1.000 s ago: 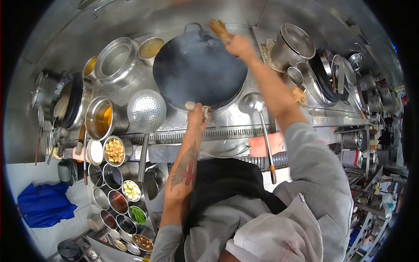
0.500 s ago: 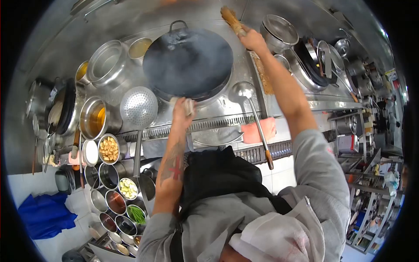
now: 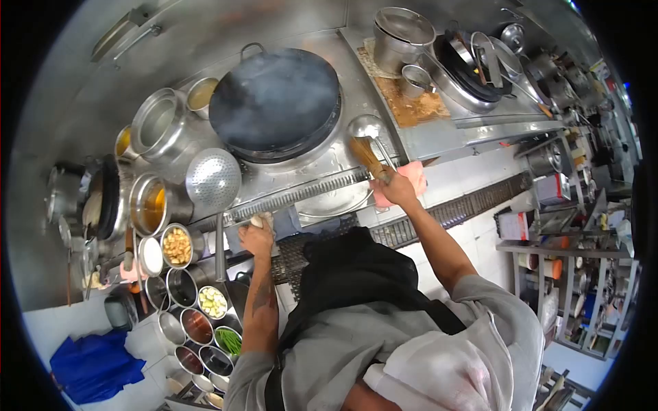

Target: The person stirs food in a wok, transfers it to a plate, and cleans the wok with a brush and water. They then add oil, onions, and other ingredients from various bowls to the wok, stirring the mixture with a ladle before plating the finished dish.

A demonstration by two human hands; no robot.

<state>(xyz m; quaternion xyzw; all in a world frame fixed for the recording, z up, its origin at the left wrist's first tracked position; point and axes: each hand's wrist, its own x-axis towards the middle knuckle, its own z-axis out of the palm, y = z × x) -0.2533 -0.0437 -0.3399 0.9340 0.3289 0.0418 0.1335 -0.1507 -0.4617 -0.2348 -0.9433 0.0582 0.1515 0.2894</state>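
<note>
My right hand is closed around the handle of a bamboo wok brush, its bristles pointing up and left over the stove's front edge. Just behind the brush lies a steel ladle, its handle partly hidden by the brush and my hand. A pink cloth is beside that hand. With fingers closed, my left hand grips a pale cloth in front of the grated gutter. A large dark wok sits steaming on the burner, apart from both hands.
A perforated skimmer rests left of the wok, its handle jutting over the front edge. Steel pots stand further left. Several ingredient containers cluster at lower left. At right, a strainer pot stands by a wooden board.
My right hand has brought the brush from the back right of the stove down to its front edge. My left hand, still holding the cloth, has drawn back from the wok's rim.
</note>
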